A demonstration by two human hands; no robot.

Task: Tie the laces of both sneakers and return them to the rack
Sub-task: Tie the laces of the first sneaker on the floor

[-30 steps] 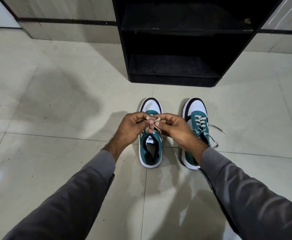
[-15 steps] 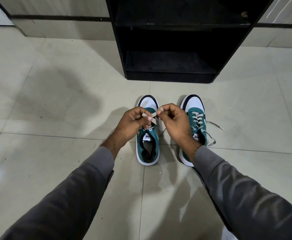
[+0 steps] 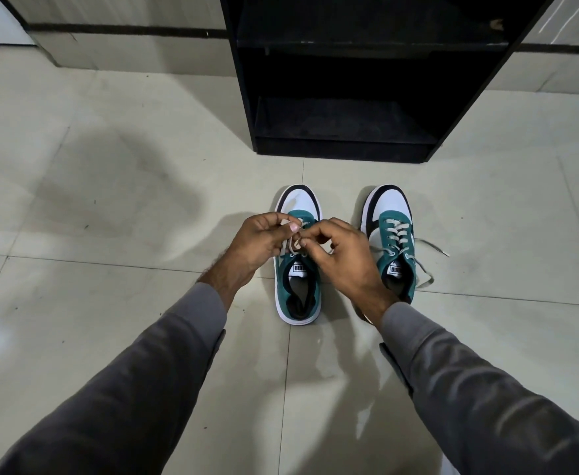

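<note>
We see two hands at work on the laces (image 3: 293, 246) of the left sneaker (image 3: 298, 269), one of a teal, white and black pair standing side by side on the tiled floor (image 3: 109, 234), toes pointing toward the rack (image 3: 350, 97). The left hand (image 3: 259, 243) pinches a pale strand between thumb and curled fingers; the right hand (image 3: 341, 257), just beside it and touching it at the fingertips, pinches the other strand. Each grip is clamped on lace, directly above the shoe's eyelets. Whether a first knot or a bow is forming under the fingers, we cannot tell: the hands hide the crossing point.

The right sneaker (image 3: 392, 241) stands close by, partly behind the right wrist. Its loose laces (image 3: 428, 255) trail off its outer side onto the tile, one end lying straight and another curled near the heel, so we judge that shoe untied and not yet begun.

Grey sleeves (image 3: 470, 389) cover both forearms down to the wrists.

The black rack stands just beyond the shoes' toes, against a pale wall (image 3: 127, 53). Its lower shelf (image 3: 343, 121) looks dark and bare from here, though the shadow makes that hard to confirm.

By our reading, the task is in its early part: the first shoe's tie is under way, the second shoe's tie is wholly ahead, and both sneakers must then be lifted onto the rack.
</note>
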